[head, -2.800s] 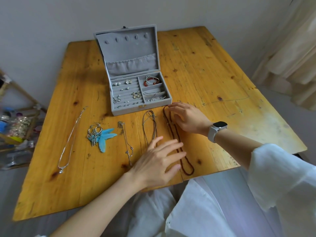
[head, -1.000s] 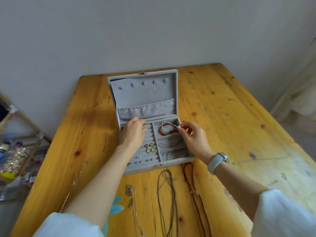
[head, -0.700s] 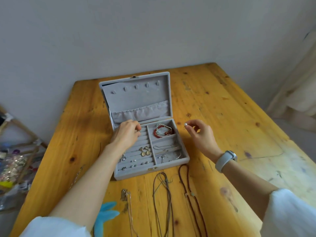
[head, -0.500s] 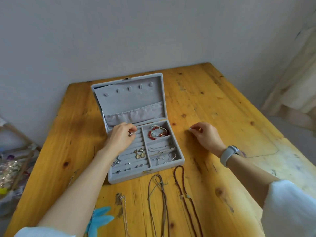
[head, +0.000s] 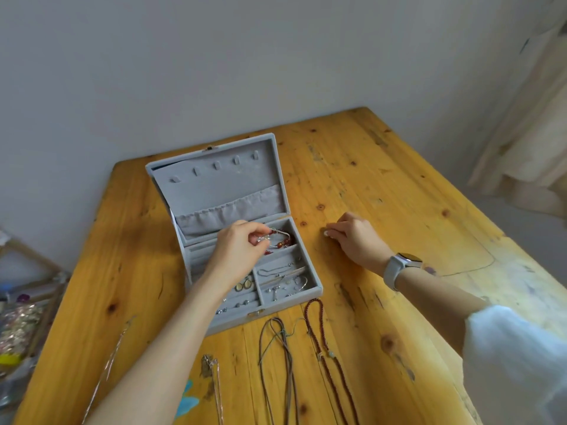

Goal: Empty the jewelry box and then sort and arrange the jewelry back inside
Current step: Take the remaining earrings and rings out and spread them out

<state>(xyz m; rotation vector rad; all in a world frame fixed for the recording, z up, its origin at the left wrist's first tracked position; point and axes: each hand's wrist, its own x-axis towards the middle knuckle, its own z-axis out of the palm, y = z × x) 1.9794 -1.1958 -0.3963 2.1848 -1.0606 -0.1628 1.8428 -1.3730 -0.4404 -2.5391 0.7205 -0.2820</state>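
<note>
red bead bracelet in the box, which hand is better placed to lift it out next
Left. The left hand is already over the back right compartment, its fingers at the red bead bracelet. The right hand is on the table beside the jewelry box.

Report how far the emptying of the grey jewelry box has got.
Done: the brown beaded necklace and grey cord necklace lie on the wooden table. In hand: the left hand pinches a silver chain bracelet in the grey velvet jewelry box; the right hand sets a small pale piece down. Left: red bead bracelet, earrings, all sorting.

Left hand (head: pixel 242 250) in jewelry box (head: pixel 242 240)
</note>
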